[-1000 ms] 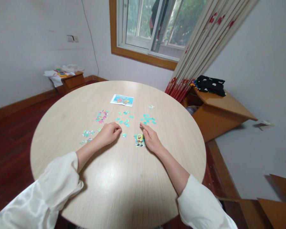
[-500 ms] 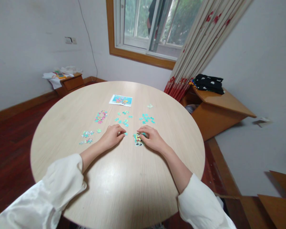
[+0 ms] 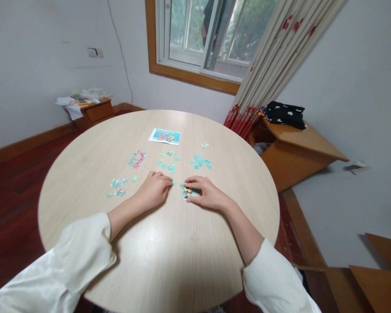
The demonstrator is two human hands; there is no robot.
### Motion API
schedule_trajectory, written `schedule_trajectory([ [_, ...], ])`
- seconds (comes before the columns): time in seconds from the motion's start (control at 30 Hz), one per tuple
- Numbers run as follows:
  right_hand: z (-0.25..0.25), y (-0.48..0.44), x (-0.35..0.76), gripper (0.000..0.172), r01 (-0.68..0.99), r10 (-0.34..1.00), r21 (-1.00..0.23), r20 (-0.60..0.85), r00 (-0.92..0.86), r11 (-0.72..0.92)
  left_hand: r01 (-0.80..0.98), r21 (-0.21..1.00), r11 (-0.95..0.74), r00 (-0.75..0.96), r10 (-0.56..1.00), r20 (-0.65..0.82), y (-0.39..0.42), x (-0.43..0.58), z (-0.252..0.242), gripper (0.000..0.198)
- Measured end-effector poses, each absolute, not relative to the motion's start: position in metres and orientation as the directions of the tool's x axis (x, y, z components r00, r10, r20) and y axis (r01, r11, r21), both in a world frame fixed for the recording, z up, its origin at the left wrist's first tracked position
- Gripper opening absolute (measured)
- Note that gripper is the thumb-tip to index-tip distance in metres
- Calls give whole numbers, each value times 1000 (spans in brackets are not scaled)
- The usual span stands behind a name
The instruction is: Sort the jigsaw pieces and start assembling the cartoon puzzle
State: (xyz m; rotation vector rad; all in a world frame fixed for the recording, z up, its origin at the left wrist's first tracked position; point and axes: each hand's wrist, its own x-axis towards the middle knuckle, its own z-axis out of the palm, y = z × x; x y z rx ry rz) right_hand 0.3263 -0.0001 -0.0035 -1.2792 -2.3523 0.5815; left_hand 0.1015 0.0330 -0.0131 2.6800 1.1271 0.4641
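On the round wooden table [image 3: 169, 261], my left hand [image 3: 155, 189] has its fingers closed at a small turquoise puzzle piece [image 3: 174, 183]. My right hand [image 3: 206, 192] lies over a partly joined puzzle section [image 3: 185, 191] with a yellow figure, its thumb and fingers spread across the section and hiding part of it. Loose turquoise pieces [image 3: 201, 162] lie beyond my right hand, and more green and turquoise pieces [image 3: 171, 165] beyond the gap between my hands. A picture card [image 3: 165, 136] lies flat farther back.
Pink pieces [image 3: 136, 160] form a ring at the left, with pale pieces [image 3: 118, 183] nearer. One pale green cluster [image 3: 205, 144] sits at the back right. A wooden cabinet [image 3: 299, 148] with black cloth stands beyond the table's right edge.
My left hand has moved slightly right with the small turquoise piece. My right thumb has shifted down toward the section's near edge, covering more of the yellow figure.
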Motion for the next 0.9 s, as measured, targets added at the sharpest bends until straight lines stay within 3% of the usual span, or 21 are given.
schedule_trajectory([
  [0.9,-7,1,322,40,674,844,-527,187,-503,518,588,304,-750,736,651,182,29,105,-12,38],
])
